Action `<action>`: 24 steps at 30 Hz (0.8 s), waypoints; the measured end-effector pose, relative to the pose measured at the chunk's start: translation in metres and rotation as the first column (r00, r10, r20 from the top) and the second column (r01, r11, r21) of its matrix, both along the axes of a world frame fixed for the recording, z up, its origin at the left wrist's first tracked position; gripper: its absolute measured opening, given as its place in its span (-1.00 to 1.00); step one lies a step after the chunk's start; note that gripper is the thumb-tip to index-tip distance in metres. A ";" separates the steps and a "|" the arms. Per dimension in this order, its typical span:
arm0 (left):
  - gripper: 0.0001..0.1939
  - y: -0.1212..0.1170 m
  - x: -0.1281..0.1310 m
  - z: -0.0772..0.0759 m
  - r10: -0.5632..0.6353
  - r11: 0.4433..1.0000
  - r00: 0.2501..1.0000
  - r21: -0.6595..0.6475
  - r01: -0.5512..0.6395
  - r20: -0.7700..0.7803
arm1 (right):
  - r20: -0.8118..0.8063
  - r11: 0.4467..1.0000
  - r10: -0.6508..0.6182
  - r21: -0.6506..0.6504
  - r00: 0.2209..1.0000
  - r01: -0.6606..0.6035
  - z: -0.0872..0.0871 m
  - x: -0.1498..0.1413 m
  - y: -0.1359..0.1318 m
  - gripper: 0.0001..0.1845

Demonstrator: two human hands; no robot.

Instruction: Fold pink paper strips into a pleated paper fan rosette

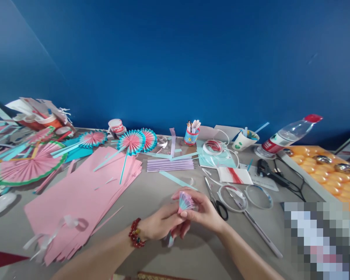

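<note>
A small pleated paper fan (186, 201) in pink, light blue and purple is held between both hands above the middle of the table. My left hand (162, 222), with a red bead bracelet (136, 233) at the wrist, is closed around its lower part. The fingers and thumb of my right hand (206, 213) pinch the fan's right side. A pale end sticks out below the hands, partly hidden by the fingers. Beyond the hands lies a folded strip of purple paper (170, 165). Black-handled scissors (221, 210) lie just right of my right hand.
Pink paper sheets (84, 186) spread across the left, with finished paper fans (131, 142) behind them. Tape rolls (232, 197), a utility knife (262, 233), a black cable (282, 181) and a tilted plastic bottle (290, 136) occupy the right. A blue wall (175, 70) closes off the back.
</note>
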State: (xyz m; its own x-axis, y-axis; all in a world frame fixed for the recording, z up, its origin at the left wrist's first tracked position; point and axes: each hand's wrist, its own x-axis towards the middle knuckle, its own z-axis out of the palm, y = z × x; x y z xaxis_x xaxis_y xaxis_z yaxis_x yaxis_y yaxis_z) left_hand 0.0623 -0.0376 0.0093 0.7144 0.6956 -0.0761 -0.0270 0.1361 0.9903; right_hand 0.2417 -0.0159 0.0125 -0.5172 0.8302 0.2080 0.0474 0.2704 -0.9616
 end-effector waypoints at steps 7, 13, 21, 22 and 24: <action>-0.41 -0.002 0.002 -0.009 0.052 0.996 0.999 -0.066 -0.052 -0.005 | -0.078 0.995 -0.091 0.022 0.993 0.093 0.004 -0.002 0.000 -0.70; -0.39 0.001 0.001 -0.009 0.056 0.995 0.998 -0.077 -0.058 -0.027 | -0.036 0.989 -0.090 0.119 0.995 0.094 0.008 -0.003 -0.001 -0.73; -0.44 0.003 0.001 -0.006 0.113 0.987 0.976 -0.130 -0.089 0.186 | -0.069 0.979 -0.099 0.170 0.993 0.109 0.008 -0.002 -0.003 -0.74; -0.41 0.004 0.002 -0.006 0.119 0.984 0.972 -0.156 -0.088 0.202 | -0.076 0.978 -0.103 0.173 0.992 0.115 0.008 -0.002 -0.003 -0.73; -0.37 0.006 0.003 -0.008 0.118 0.977 0.968 -0.202 -0.073 0.222 | -0.081 0.973 -0.118 0.190 0.990 0.132 0.007 -0.002 -0.003 -0.73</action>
State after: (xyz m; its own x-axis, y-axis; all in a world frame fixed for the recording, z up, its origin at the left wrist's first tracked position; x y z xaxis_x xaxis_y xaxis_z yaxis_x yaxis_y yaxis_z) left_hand 0.0656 -0.0321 0.0011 0.6592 0.7500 -0.0547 -0.2740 0.3072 0.9113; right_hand 0.2398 -0.0191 0.0194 -0.3904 0.8275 0.4035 0.0281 0.4488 -0.8932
